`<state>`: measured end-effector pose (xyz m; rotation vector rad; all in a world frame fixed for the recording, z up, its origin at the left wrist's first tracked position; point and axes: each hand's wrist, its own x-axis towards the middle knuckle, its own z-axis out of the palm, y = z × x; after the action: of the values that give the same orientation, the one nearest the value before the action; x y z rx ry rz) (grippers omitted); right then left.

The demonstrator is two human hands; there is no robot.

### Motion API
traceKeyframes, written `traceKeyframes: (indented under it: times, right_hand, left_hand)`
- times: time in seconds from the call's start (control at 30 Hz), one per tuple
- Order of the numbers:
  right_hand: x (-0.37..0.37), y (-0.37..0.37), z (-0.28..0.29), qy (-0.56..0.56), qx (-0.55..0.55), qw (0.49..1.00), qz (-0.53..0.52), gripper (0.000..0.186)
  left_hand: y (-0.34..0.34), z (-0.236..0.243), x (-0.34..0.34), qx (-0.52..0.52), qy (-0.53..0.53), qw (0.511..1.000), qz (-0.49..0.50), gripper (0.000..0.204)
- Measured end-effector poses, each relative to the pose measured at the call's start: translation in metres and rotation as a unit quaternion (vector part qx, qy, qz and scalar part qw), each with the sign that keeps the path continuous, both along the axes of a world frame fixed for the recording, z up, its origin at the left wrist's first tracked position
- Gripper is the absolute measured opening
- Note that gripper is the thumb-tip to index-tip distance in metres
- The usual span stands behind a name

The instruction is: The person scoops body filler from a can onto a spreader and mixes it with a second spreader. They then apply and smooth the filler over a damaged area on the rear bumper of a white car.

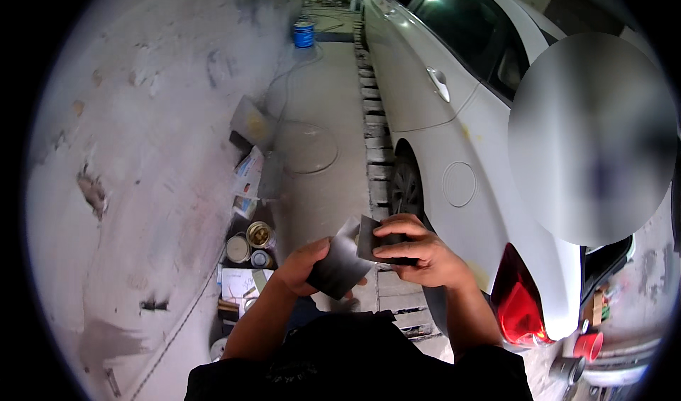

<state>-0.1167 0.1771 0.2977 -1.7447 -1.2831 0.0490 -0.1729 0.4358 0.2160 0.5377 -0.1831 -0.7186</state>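
In front of my body, my left hand (303,265) grips a dark grey, flat, squarish plate (342,265) by its left side, thumb on top. A pale patch shows near the plate's upper edge. My right hand (431,255) has its fingers closed over a smaller dark flat blade (367,239). The blade's left end meets or overlaps the plate's right edge; whether they touch I cannot tell. To the right of my hands stands a white car (433,135), with yellowish patches on its rear side panel. Its red tail light (521,298) is beside my right forearm.
Open cans (260,234), papers (248,174) and boards (250,122) line the wall (156,160) at left. A hose (333,152) loops across the floor toward a blue drum (303,35). A slatted strip (376,110) runs along the car. A blurred oval hides part of the car's rear.
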Motion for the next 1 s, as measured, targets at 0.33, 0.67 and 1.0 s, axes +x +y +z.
traceKeyframes:
  times: [0.33,0.67,1.0]
  right_hand:
    - [0.053,0.025,-0.014,-0.024,-0.108,0.972,-0.206,0.047]
    - [0.032,0.096,-0.061,0.436,0.270,0.824,-0.241,0.039]
    - [0.030,0.047,-0.066,0.356,0.429,0.738,-0.379,0.033]
  left_hand:
    - [0.050,-0.008,0.109,-0.049,0.046,0.991,-0.117,0.061]
    - [0.054,0.003,0.193,-0.046,0.017,0.999,-0.001,0.044]
    - [0.014,0.032,0.212,0.001,-0.083,0.995,-0.047,0.045]
